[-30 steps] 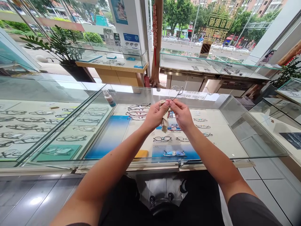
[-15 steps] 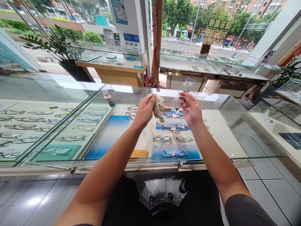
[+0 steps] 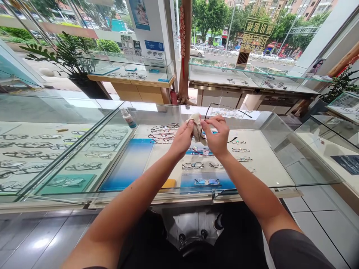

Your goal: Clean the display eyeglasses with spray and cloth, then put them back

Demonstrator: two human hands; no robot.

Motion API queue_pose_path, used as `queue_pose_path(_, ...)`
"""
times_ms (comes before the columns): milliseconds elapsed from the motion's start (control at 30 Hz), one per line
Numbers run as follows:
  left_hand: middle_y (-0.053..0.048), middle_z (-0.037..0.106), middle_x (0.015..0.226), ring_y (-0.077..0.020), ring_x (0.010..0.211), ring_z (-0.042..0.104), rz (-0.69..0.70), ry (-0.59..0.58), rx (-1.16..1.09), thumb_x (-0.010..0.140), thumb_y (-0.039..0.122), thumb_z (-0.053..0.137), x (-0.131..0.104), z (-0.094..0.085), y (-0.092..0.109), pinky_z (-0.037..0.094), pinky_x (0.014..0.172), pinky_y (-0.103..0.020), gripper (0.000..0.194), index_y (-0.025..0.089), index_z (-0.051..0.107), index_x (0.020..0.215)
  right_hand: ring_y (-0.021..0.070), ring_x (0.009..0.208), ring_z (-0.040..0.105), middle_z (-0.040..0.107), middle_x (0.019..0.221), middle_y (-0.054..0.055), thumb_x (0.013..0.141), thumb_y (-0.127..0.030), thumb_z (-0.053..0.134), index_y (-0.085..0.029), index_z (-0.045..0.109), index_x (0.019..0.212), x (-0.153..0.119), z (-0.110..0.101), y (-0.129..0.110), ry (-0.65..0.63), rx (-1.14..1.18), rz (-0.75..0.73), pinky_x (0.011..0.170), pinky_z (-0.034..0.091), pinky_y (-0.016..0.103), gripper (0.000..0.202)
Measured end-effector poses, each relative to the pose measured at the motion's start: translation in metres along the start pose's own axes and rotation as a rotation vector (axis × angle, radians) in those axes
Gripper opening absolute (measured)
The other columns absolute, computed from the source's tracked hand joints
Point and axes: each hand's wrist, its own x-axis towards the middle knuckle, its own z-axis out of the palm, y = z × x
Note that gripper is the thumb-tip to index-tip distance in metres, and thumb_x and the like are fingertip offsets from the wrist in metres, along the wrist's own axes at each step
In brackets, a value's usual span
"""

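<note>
- Eyeglasses [image 3: 208,110] with thin dark rims sit between a person's two hands over a glass display counter [image 3: 269,160], partly wrapped in a beige cloth [image 3: 196,125].
- Left hand [image 3: 182,138] pinches the bunched cloth, thumb and fingers clamped together on its folds; half a second earlier it held the cloth hanging loose, apart from the frame.
- Right hand [image 3: 218,136], lifted away with both lenses in plain sight half a second ago, is back beside the left, its thumb and fingers closed on the frame at the cloth's edge. The exact grip is hidden behind the hand.
- One temple arm now stretches rightward above the right hand, while the tip of the other emerges below it; in the previous frame, the lenses stood out instead.
- Hands near each other recall the scene one second back, though at that moment a lens rose above the fingertips and the cloth hung lower.
- A spray bottle [image 3: 128,118] keeps its spot on the counter, left of the hands.
- Beneath the glass, a round-lensed display pair [image 3: 192,165] and a blue-lensed pair [image 3: 206,182] lie where they were.
- Beyond the window, a pale car [image 3: 197,51] has come into view on the street.
</note>
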Motion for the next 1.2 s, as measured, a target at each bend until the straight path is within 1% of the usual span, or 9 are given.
queue_pose_path(167,-0.011,0.082,0.115,-0.0269,0.132,0.072,-0.092,-0.006,-0.174,0.095,0.055,0.083,0.001,0.006,-0.006,0.058,0.116,-0.039,0.039,0.019,0.079,0.110,0.0284,0.094,0.064,0.073,0.091,0.006,0.104,-0.046,0.069,-0.033,0.083,0.088,-0.014,0.010,0.001,-0.126,-0.139,-0.061,0.107,0.054,0.055,0.024)
queue_pose_path(400,-0.016,0.079,0.127,-0.0276,0.144,0.066,-0.180,-0.108,-0.260,0.100,0.055,0.077,-0.006,0.014,-0.003,0.053,0.124,-0.039,0.041,0.015,0.078,0.110,0.0311,0.099,0.065,0.077,0.096,0.009,0.106,-0.050,0.065,-0.033,0.084,0.090,-0.015,0.010,0.005,-0.078,-0.164,-0.032,0.116,0.049,0.061,0.031)
queue_pose_path(600,-0.013,0.080,0.131,-0.0289,0.145,0.064,-0.152,-0.166,-0.133,0.097,0.067,0.077,-0.011,0.012,-0.013,0.053,0.122,-0.042,0.052,0.020,0.080,0.119,0.0324,0.107,0.066,0.076,0.098,0.009,0.105,-0.052,0.068,-0.033,0.084,0.091,-0.014,0.008,0.005,-0.079,-0.141,0.043,0.122,0.045,0.063,0.029)
queue_pose_path(733,-0.012,0.081,0.129,-0.0338,0.145,0.063,-0.058,-0.256,0.111,0.095,0.075,0.073,-0.012,0.010,-0.013,0.047,0.128,-0.050,0.058,0.023,0.083,0.116,0.0310,0.105,0.065,0.071,0.097,0.008,0.105,-0.050,0.068,-0.033,0.082,0.090,-0.003,-0.002,0.004,0.059,-0.191,0.005,0.118,0.048,0.059,0.027)
queue_pose_path(833,-0.014,0.080,0.133,-0.0366,0.150,0.058,0.014,-0.285,0.300,0.096,0.076,0.072,-0.011,0.006,-0.002,0.038,0.133,-0.053,0.057,0.024,0.085,0.116,0.0292,0.103,0.063,0.067,0.095,0.007,0.104,-0.053,0.070,-0.031,0.079,0.088,0.012,-0.016,0.006,0.189,-0.149,-0.001,0.111,0.051,0.054,0.029)
queue_pose_path(933,-0.013,0.078,0.136,-0.0339,0.137,0.066,0.060,-0.217,0.394,0.097,0.070,0.073,-0.003,-0.007,0.017,0.048,0.121,-0.046,0.053,0.024,0.086,0.118,0.0257,0.100,0.063,0.066,0.096,0.006,0.102,-0.058,0.072,-0.028,0.076,0.090,0.027,-0.029,0.011,0.200,-0.002,0.055,0.099,0.054,0.045,0.032)
queue_pose_path(1000,-0.011,0.081,0.112,-0.0284,0.106,0.073,0.088,-0.150,0.413,0.098,0.068,0.071,0.004,-0.019,0.032,0.056,0.098,-0.039,0.050,0.021,0.086,0.102,0.0233,0.098,0.064,0.069,0.097,0.005,0.101,-0.062,0.070,-0.028,0.075,0.092,0.034,-0.034,0.015,0.166,0.080,0.116,0.093,0.054,0.041,0.036)
queue_pose_path(1100,-0.005,0.065,0.070,-0.0200,0.067,0.059,0.169,0.065,0.392,0.098,0.065,0.070,0.013,-0.039,0.053,0.047,0.066,-0.033,0.051,0.021,0.073,0.072,0.0216,0.100,0.067,0.075,0.102,0.004,0.099,-0.065,0.069,-0.029,0.074,0.093,0.037,-0.035,0.019,0.086,0.189,0.208,0.094,0.054,0.039,0.037)
queue_pose_path(1200,-0.002,0.045,0.052,-0.0164,0.054,0.042,0.287,0.242,0.603,0.102,0.059,0.063,0.016,-0.058,0.074,0.031,0.057,-0.034,0.064,0.023,0.046,0.052,0.0222,0.108,0.071,0.080,0.109,0.004,0.097,-0.065,0.071,-0.029,0.071,0.092,0.037,-0.034,0.017,-0.032,0.331,0.284,0.095,0.054,0.039,0.036)
